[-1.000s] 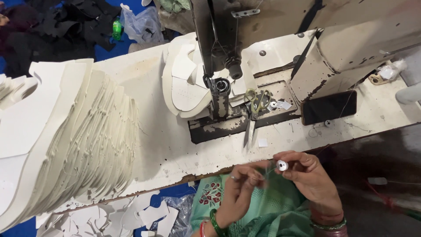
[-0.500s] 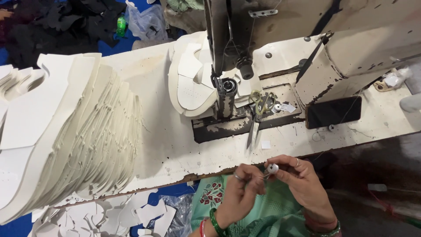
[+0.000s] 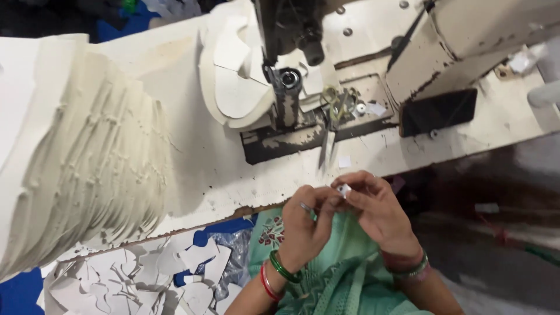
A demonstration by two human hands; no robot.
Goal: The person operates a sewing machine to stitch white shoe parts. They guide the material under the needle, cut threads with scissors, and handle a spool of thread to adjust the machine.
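Bobbin (image 3: pixel 345 189), small, pale and metallic, sat pinched in the fingertips of the right hand (image 3: pixel 379 213), held in the air just off the near edge of the desk (image 3: pixel 192 169), above the green garment (image 3: pixel 344 274). The left hand (image 3: pixel 306 224) was pressed close against it, fingers curled, seemingly pinching thread too fine to make out. With so light a grip, it could have slipped and dropped among the white offcuts (image 3: pixel 146 274) on the floor. The scissors (image 3: pixel 328 143) at the sewing machine (image 3: pixel 291 87) lay well apart.
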